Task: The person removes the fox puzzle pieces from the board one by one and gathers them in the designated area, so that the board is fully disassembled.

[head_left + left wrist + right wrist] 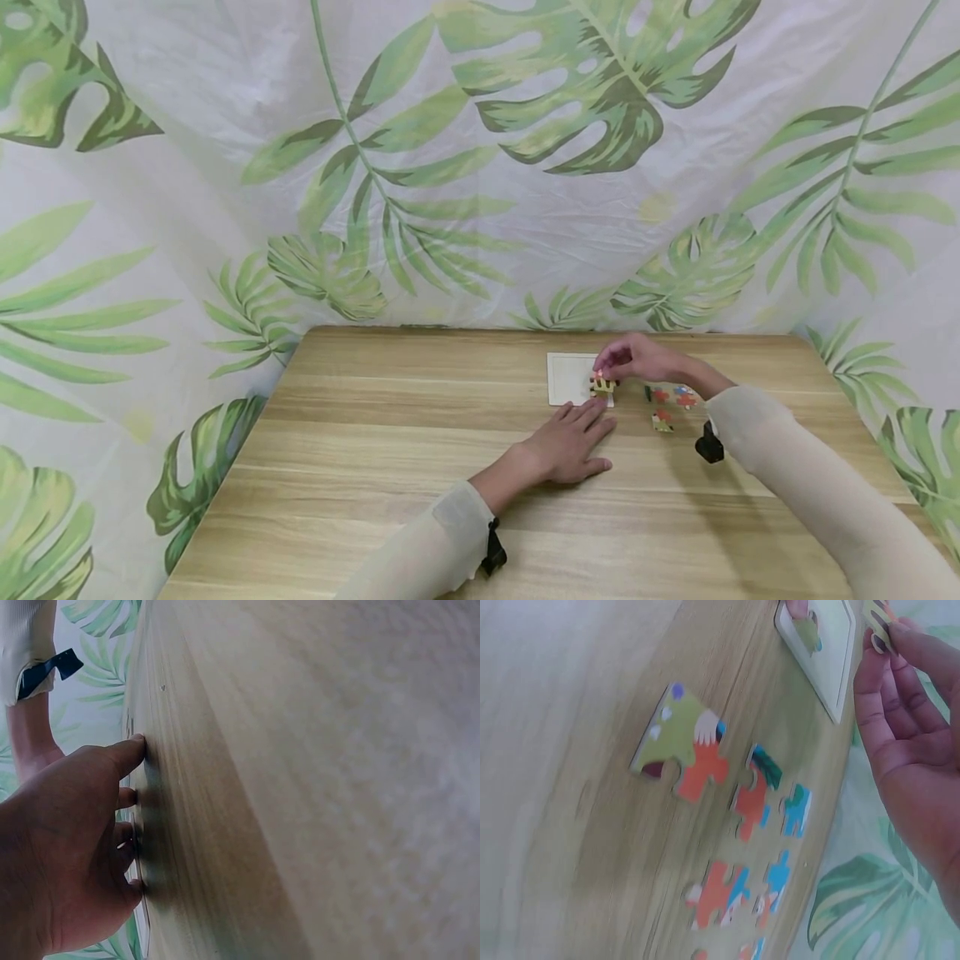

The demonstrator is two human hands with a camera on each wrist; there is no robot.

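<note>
A white puzzle tray [564, 380] lies near the far edge of the table. My right hand [637, 358] pinches a yellow, dark-striped puzzle piece [877, 628] between thumb and fingers, above the tray's right part. In the right wrist view, a green puzzle piece [808, 634] lies inside the tray at its near corner, with a fingertip of the left hand close to or on it. My left hand [566, 443] lies palm down with fingers extended, the fingertips at the tray's front edge. Its palm is hidden in the head view.
Several loose puzzle pieces lie right of the tray, among them a green and orange corner piece [682, 742] and an orange and blue one [718, 894]. The wooden table [375, 467] meets a leaf-print cloth [420, 167] behind. Both sleeves carry black wrist devices.
</note>
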